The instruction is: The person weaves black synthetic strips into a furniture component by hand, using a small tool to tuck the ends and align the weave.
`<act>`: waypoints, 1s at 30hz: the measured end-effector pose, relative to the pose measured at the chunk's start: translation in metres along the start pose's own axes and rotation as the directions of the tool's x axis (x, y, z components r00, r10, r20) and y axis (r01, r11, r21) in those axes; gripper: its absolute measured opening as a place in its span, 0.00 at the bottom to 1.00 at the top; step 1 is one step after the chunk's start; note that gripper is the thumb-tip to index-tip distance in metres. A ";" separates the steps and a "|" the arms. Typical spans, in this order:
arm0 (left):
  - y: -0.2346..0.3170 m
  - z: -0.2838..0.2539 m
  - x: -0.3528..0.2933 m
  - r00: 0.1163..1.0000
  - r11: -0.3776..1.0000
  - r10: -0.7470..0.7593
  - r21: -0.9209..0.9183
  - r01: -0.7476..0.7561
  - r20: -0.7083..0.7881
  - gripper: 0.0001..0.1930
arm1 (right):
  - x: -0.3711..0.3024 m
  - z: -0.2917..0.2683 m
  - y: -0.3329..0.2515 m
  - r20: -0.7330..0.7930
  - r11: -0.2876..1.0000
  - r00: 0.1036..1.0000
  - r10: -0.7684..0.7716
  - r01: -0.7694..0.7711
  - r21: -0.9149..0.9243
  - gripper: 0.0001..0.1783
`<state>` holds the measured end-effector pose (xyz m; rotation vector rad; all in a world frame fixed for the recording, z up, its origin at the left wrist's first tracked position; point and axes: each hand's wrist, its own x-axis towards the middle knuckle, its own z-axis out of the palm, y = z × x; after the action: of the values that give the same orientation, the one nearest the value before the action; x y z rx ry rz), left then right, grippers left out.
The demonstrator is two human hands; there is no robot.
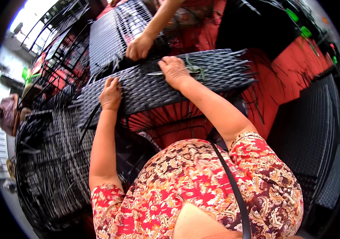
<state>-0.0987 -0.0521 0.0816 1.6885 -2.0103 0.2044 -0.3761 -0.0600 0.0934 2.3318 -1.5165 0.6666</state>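
Note:
A long panel of grey plastic wicker (146,85) lies across in front of me, with loose strand ends at its right end. My left hand (110,94) is closed at the panel's left part, fingers pinched together; what they hold is hidden. Close by its wrist a dark loose strand (89,119) hangs down. My right hand (174,71) rests on the panel, fingers stretched toward its far edge. A pointed metal blade (154,73) shows left of the palm, and a tangle of green string (195,69) lies to its right. Whether blade and string belong together I cannot tell.
Another person's hand (139,47) reaches in beyond my panel, beside a second woven piece (108,36). A rough-sided woven piece (54,159) stands at my left. Dark woven panels (309,127) are stacked at right. Cut strands litter the red floor (293,63). Far left, someone sits (8,113).

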 end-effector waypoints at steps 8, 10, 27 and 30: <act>0.029 0.009 0.030 0.994 0.998 -0.066 -0.009 0.067 0.087 0.11 | -0.005 -0.028 -0.004 0.131 0.993 0.987 0.090 -0.099 0.058 0.17; 0.031 0.009 0.022 1.000 1.000 -0.012 -0.016 0.012 0.019 0.10 | -0.011 -0.033 -0.006 0.106 0.995 0.991 0.076 -0.083 0.058 0.17; 0.034 -0.081 -0.004 0.722 0.110 -0.129 -0.714 0.692 0.680 0.16 | -0.009 -0.030 0.012 0.122 0.938 0.992 -0.010 -0.033 0.346 0.16; 0.046 -0.106 -0.018 0.685 -0.336 0.130 -0.618 0.711 0.717 0.21 | -0.006 -0.113 -0.016 0.232 0.605 0.956 0.182 -0.295 0.740 0.10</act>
<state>-0.1111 0.0188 0.1734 0.8879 -0.8086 -1.9292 -0.3889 0.0045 0.1874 2.8109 -1.8899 1.5256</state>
